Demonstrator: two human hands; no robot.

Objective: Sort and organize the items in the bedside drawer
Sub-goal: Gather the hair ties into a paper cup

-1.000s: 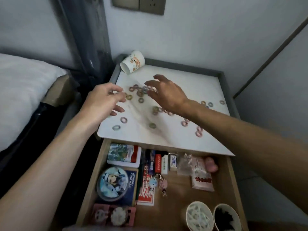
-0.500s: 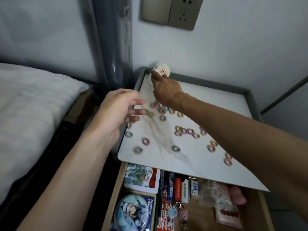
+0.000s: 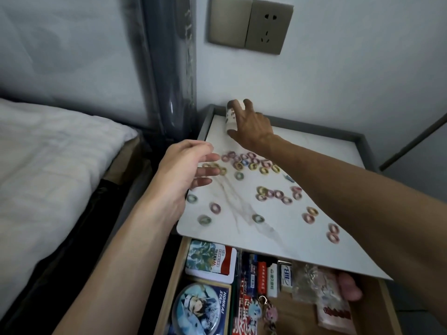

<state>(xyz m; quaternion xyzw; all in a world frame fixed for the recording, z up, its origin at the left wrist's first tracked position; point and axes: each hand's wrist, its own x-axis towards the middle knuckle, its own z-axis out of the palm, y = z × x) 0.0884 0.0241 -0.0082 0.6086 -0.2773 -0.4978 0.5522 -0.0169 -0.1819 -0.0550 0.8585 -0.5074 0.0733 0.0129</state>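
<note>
Several small coloured hair rings [image 3: 251,163] lie scattered over the white marble nightstand top [image 3: 314,151]. At its back left corner stands a small white paper cup [image 3: 231,114] with a printed pattern, and my right hand [image 3: 251,126] grips it with fingers curled round its side. My left hand [image 3: 183,170] hovers at the top's left edge, fingers loosely extended toward the rings, holding nothing. Below, the open wooden drawer [image 3: 169,286] holds a card tin [image 3: 210,261], a round blue anime tin [image 3: 200,310], small boxes, keychains and plastic packets.
A bed with white bedding [image 3: 48,165] lies to the left, with a dark gap between it and the nightstand. A grey post [image 3: 169,68] stands at the corner. A wall socket [image 3: 251,25] is above. A grey raised rim [image 3: 362,143] borders the top's back and right.
My right hand has reached farther back and closed round the cup, which now stands upright instead of lying on its side. My view has moved closer and tilted up. The left hand stays hovering.
</note>
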